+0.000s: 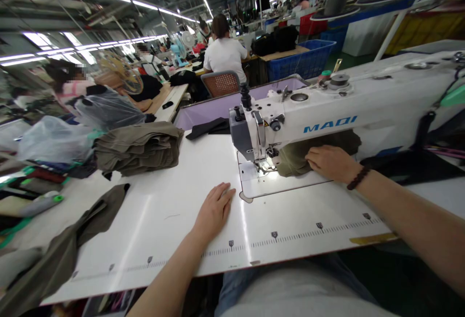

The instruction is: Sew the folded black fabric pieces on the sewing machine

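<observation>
A white sewing machine stands on the white table, its needle area lit. My right hand, with a dark beaded bracelet at the wrist, has its fingers closed on the near edge of an olive fabric piece. That fabric lies under the machine arm, just right of the presser foot. Flat on the table, left of the metal needle plate, rests my left hand with nothing in it. Its fingers are stretched out.
A stack of olive fabric sits at the table's back left, near a black fabric piece. Another olive piece hangs over the left side. A person in white sits ahead, beside a blue basket.
</observation>
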`<state>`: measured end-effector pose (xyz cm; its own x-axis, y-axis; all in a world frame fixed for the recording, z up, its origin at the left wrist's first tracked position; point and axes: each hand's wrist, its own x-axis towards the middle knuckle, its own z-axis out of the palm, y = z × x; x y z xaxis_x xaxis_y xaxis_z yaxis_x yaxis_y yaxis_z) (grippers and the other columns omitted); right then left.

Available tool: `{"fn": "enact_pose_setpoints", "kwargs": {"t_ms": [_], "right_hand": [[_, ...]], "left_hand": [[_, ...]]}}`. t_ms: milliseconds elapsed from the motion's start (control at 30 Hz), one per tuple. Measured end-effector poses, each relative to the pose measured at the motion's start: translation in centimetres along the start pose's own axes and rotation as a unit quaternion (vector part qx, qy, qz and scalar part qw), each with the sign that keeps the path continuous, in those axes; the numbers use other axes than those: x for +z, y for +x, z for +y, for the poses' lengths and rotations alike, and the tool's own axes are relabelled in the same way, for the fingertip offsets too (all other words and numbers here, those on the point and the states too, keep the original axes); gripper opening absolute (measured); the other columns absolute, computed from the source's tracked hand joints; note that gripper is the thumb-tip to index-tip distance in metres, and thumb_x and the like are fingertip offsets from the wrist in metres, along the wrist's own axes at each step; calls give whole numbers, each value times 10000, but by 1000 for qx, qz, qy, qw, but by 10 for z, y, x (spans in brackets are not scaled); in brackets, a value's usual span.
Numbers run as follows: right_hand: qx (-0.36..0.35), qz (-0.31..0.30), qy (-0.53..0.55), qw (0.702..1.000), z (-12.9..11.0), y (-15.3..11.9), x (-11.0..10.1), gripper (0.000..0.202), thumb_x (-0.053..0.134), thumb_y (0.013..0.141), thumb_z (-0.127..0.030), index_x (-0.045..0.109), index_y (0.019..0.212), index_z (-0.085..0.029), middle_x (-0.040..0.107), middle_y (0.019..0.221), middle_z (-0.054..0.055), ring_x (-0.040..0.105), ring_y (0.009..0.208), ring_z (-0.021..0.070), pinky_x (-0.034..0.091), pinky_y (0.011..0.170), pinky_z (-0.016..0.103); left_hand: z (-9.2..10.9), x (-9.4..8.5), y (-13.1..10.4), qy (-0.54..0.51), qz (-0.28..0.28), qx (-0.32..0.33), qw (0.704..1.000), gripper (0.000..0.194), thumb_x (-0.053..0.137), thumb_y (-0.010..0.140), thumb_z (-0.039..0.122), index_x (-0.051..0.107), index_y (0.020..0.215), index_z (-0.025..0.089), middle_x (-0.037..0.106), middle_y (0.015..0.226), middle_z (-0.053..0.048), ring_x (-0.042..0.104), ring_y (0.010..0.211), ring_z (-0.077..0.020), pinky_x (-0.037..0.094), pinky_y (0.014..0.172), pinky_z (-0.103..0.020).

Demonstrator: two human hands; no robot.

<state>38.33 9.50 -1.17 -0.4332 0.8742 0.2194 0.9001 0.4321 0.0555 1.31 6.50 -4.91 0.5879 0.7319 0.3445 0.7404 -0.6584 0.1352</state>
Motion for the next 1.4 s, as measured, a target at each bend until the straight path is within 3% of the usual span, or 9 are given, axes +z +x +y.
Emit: {"fn": "enact_pose_setpoints", "kwargs": {"t_ms": [267,467,567,633,800,933,1133,1267,1400], "right_hand": [[123,92,58,986,10,-13,-33,253,330,849,-195,564,939,-161,653,882,111,602,763,210,459,669,322],[33,133,58,989,-62,-70,-62,233,352,832,-192,576,881,-233,655,777,41,601,729,214,464,739,386],[-54,44,167,983,-108,-91,-54,294,334,811,-83,580,863,-234,662,812,8,610,745,154,457,807,336],[-61,-23,231,971,-130,-95,-49,316,318,814,-58,583,852,-224,659,786,5,609,715,140,455,814,332],[-58,-86,336,936,-155,-83,-50,274,332,855,-125,590,841,-215,651,775,13,601,757,154,473,734,311],[-49,-115,403,907,-150,-76,-56,201,458,851,-314,599,952,-212,658,885,32,602,852,169,481,756,305],[-67,-147,405,900,-105,-81,-41,793,680,566,-598,487,1236,-222,504,1269,108,490,1127,277,437,899,398],[43,-101,405,908,-103,-69,-26,352,517,799,-462,616,1026,-212,644,1041,75,600,943,244,494,783,373],[197,-24,444,874,-122,-53,-13,291,474,822,-432,573,966,-200,682,803,40,638,743,212,512,628,320]], "left_hand": [[-1,1,0,-4,6,-5,1000,289,389,890,165,553,1128,168,528,1207,-98,480,1133,-246,439,957,-444],[4,-8,2,-42,-13,-27,999,312,412,877,175,520,1170,158,539,1203,-110,496,1134,-234,434,965,-432],[31,-24,7,-81,-45,-11,996,528,521,824,179,342,1321,161,448,1307,-131,439,1198,-233,402,992,-429],[56,-33,13,-111,-100,91,985,637,612,775,206,314,1337,185,366,1379,-126,336,1277,-247,311,1049,-462],[90,-32,20,-191,-197,225,935,483,575,782,173,449,1248,184,458,1323,-92,396,1245,-202,267,1077,-411],[72,-37,1,-202,-176,135,954,267,431,829,77,613,1012,145,604,1135,-88,543,1089,-175,402,985,-331],[47,-54,-36,-286,-57,-84,953,198,453,852,157,630,942,158,633,1023,-64,608,924,-158,502,826,-278],[46,-48,-35,-280,4,-164,946,180,480,826,151,636,914,161,633,980,-56,615,867,-166,515,764,-281],[45,-36,-29,-244,14,-190,951,141,497,816,159,629,864,165,645,881,-41,623,789,-161,522,717,-283]]}}
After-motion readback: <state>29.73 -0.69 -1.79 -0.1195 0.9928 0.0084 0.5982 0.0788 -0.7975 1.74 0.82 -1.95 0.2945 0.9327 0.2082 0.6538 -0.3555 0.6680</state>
